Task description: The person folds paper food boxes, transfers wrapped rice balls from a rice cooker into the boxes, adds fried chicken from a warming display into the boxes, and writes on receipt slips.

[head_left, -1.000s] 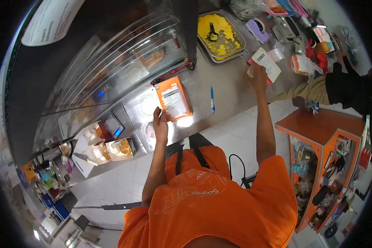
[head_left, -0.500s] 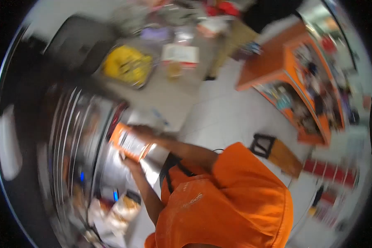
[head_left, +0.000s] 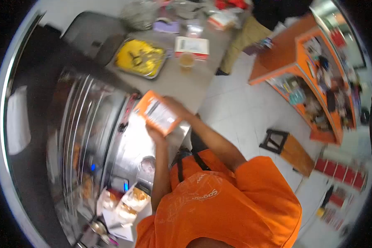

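Observation:
Both hands hold an orange packet with a white printed panel (head_left: 158,113), tilted above a shiny metal counter (head_left: 130,142). My left hand (head_left: 157,134) is closed on its lower edge. My right hand (head_left: 176,107) grips the upper right side, its fingers partly hidden behind the packet. The print is too blurred to read. On the metal surface below my left hand is a small round, pale item (head_left: 147,165) that I cannot identify.
A glass display case (head_left: 76,136) stands left. Ahead, a table (head_left: 194,84) bears a tray of yellow food (head_left: 138,58), a cup (head_left: 186,60) and a white-and-red box (head_left: 191,46). Paper-wrapped food (head_left: 132,202) lies lower left. Another person's leg (head_left: 239,43), an orange shelf (head_left: 295,66) and a stool (head_left: 287,151) are right.
The whole view has shifted and become sharper. The packet, still in both hands, appears higher and further right in the view, over the corner between the metal counter and the table.

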